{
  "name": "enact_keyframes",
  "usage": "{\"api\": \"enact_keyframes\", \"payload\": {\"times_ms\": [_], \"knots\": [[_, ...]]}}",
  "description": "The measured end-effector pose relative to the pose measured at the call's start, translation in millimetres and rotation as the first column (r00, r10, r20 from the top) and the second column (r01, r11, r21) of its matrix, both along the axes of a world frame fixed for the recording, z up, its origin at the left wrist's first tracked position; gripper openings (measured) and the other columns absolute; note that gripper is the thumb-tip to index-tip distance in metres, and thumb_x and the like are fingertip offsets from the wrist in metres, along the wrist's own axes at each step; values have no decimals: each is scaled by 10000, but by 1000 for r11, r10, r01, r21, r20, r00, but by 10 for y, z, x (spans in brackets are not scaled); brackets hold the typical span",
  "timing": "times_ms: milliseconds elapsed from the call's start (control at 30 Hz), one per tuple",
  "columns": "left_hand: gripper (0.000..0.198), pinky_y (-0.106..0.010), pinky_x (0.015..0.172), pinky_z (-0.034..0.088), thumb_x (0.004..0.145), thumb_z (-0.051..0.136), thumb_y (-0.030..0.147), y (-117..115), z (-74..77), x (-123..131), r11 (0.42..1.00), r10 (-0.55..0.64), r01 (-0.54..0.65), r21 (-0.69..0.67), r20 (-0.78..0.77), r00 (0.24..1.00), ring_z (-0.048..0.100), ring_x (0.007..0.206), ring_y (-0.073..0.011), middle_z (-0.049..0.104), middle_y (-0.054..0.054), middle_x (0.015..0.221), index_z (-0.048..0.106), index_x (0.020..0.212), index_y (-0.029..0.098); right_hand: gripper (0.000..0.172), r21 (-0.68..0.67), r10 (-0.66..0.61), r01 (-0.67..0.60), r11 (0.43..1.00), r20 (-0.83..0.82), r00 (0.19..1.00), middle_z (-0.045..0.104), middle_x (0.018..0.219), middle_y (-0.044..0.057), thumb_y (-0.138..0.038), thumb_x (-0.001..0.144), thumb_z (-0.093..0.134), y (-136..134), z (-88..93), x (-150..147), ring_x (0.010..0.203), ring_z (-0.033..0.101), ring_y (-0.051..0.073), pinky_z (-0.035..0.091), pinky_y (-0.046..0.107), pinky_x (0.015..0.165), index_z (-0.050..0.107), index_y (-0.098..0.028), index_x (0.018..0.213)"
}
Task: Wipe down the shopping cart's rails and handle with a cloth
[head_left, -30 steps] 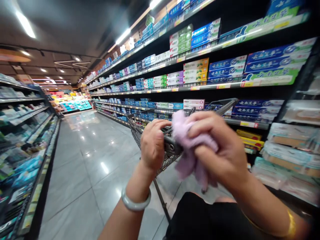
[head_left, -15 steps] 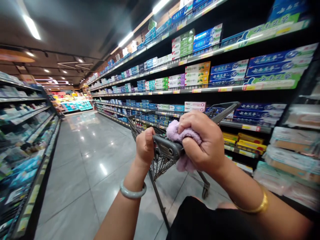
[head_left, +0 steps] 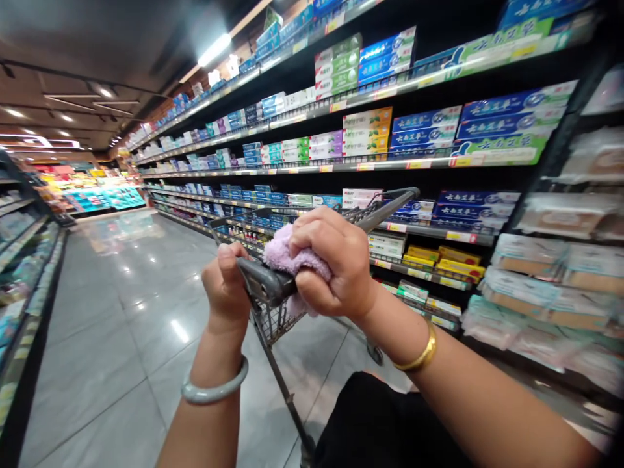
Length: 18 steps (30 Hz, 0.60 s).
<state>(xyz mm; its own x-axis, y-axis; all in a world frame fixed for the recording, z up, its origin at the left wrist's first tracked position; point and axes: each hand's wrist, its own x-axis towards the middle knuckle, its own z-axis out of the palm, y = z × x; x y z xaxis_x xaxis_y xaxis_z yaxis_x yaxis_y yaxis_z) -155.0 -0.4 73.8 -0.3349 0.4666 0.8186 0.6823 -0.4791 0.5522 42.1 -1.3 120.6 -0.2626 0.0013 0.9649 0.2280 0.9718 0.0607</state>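
A dark grey shopping cart (head_left: 273, 328) stands in front of me, its handle (head_left: 266, 281) crossing the middle of the view. At the handle's left end my left hand (head_left: 225, 286) is closed around the frame, thumb up; a pale bangle circles that wrist. My right hand (head_left: 336, 263) grips a fluffy lilac cloth (head_left: 279, 250), which is wrapped over the handle, with part of it hanging below. A gold bracelet is on the right wrist. The hands hide much of the cart's basket.
Shelves (head_left: 316, 168) of boxed toothpaste run along the right, close beside the cart. Packaged goods (head_left: 526, 292) hang at the near right. Another shelf row (head_left: 29, 266) lines the left. Between them a shiny tiled floor (head_left: 121, 325) leads to a bright display (head_left: 97, 188).
The cart handle and both hands now appear further left in view, and the shelves have shifted left too. The lilac cloth is still in my right hand on the handle.
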Motion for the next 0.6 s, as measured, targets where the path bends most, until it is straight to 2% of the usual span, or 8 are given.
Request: {"api": "enact_keyframes", "payload": {"times_ms": [200, 267, 333, 467, 533, 600], "knots": [[657, -321, 599, 311, 1023, 160, 668, 124, -26, 87, 999, 38, -37, 31, -40, 998, 442, 574, -150, 461, 20, 548, 483, 647, 238, 118, -70, 139, -146, 987, -87, 986, 610, 836, 32, -272, 782, 466, 271, 48, 122, 861, 593, 202, 489, 356, 831, 570, -230, 821], [647, -325, 618, 300, 1025, 149, 665, 200, -39, 118, 996, 85, -83, 34, -88, 992, 436, 587, -155, 464, 12, 565, 460, 650, 240, 110, -158, 126, -140, 977, -99, 987, 608, 817, 22, -250, 756, 468, 361, 96, 168, 816, 573, 191, 465, 342, 805, 569, -224, 791], [635, -329, 628, 289, 1022, 137, 669, 279, -48, 145, 990, 143, -140, 33, -122, 982, 436, 601, -162, 476, 2, 595, 448, 668, 243, 114, -303, 92, -108, 947, -65, 994, 611, 799, 13, -241, 738, 466, 436, 169, 200, 790, 562, 182, 441, 327, 781, 573, -217, 769], [661, -325, 644, 286, 1028, 81, 643, 379, -41, 197, 972, 234, -237, 6, -188, 954, 487, 651, -182, 558, -31, 660, 516, 742, 236, 140, -562, 144, -76, 824, 78, 986, 629, 761, -4, -257, 757, 474, 482, 341, 216, 746, 563, 163, 415, 297, 736, 600, -197, 759], [687, -323, 645, 283, 1031, 59, 629, 390, -28, 224, 961, 265, -275, -13, -218, 939, 513, 663, -188, 598, -50, 689, 550, 768, 228, 150, -596, 186, -78, 799, 121, 975, 643, 767, -5, -254, 769, 480, 463, 400, 220, 743, 571, 158, 416, 289, 730, 615, -189, 776], [715, -326, 643, 280, 1031, 38, 622, 388, -13, 249, 950, 295, -311, -28, -251, 922, 537, 667, -197, 632, -71, 718, 577, 791, 218, 160, -559, 170, -61, 827, 146, 975, 664, 807, 3, -232, 773, 478, 438, 433, 237, 765, 586, 160, 421, 287, 742, 628, -186, 803]]}}
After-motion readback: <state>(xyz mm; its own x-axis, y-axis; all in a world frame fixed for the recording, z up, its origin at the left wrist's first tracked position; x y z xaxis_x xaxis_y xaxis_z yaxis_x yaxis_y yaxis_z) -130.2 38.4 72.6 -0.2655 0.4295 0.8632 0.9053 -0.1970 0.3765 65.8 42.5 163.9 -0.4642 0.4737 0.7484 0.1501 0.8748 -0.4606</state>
